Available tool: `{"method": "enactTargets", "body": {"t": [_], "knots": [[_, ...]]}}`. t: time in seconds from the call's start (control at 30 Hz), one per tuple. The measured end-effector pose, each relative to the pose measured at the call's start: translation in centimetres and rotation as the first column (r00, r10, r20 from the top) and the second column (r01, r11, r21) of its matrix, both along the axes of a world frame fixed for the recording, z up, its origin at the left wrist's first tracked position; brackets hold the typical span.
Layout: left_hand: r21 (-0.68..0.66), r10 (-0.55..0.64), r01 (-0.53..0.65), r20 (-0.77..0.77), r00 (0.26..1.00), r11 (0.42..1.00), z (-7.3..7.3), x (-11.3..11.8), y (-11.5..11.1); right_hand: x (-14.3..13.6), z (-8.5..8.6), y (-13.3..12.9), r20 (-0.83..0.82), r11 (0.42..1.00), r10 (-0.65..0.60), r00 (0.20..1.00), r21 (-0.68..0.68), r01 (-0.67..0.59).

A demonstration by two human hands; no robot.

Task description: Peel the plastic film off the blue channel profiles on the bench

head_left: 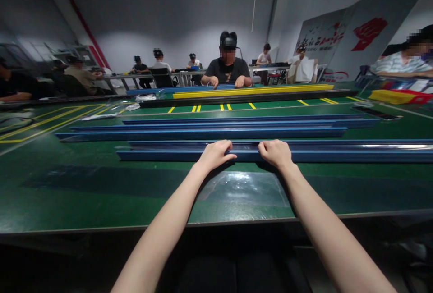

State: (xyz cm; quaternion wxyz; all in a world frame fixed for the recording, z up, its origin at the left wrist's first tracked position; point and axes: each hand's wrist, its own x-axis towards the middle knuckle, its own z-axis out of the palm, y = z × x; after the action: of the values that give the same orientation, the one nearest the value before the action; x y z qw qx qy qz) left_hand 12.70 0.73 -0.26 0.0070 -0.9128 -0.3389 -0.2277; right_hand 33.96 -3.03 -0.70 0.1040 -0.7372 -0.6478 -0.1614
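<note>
Blue runs across the green table (101, 212) before us, where the nearest long channel (162, 155) lies flat, its open side up and its right end beyond our view. Our left hand (217, 154) appears to grasp its near wall, thumb along the outer face and fingers bent over the rim; our right hand (278, 152) is curled at the same wall, but its fingertips are hidden, so we cannot tell whether it grips or merely rests. To handle so long a piece well, we should match the pressure of both hands, hold the wrists level and avoid twisting the wall. Setting our hands wider apart would probably steady the ends better, since so much length reaches out past our right hand. We would also mind the thin rim, which could press into bare fingers, and the clear sheet (243, 189) between our forearms, which might slip or catch if dragged. The other blue channels (203, 134) lie just beyond, so we would do best to make any shift slowly, without knocking them.
</note>
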Motion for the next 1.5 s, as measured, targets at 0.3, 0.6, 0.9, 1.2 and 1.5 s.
{"method": "enactTargets", "body": {"t": [0.3,0.6,0.9,1.2,1.5], "knots": [[-0.037,-0.01,0.011,0.03,1.0,0.999,-0.14,0.03,0.11,0.07,0.08,-0.09,-0.02,1.0,-0.011,1.0,0.003,0.011],[-0.097,0.024,-0.016,0.083,0.996,0.995,-0.36,0.18,0.47,0.09,-0.03,-0.04,-0.023,1.0,-0.025,0.999,0.008,0.025],[-0.109,0.054,-0.045,0.081,0.995,0.993,-0.2,0.21,0.51,-0.11,0.26,-0.16,-0.04,0.999,-0.033,0.999,-0.012,0.032],[-0.098,0.091,-0.088,0.026,0.996,0.991,-0.05,0.27,0.42,-0.09,0.24,-0.11,-0.04,1.0,-0.03,0.999,-0.004,0.03],[-0.087,0.103,-0.102,0.005,0.995,0.991,-0.03,0.33,0.36,-0.15,0.2,-0.13,-0.046,1.0,-0.031,0.998,-0.006,0.031]]}}
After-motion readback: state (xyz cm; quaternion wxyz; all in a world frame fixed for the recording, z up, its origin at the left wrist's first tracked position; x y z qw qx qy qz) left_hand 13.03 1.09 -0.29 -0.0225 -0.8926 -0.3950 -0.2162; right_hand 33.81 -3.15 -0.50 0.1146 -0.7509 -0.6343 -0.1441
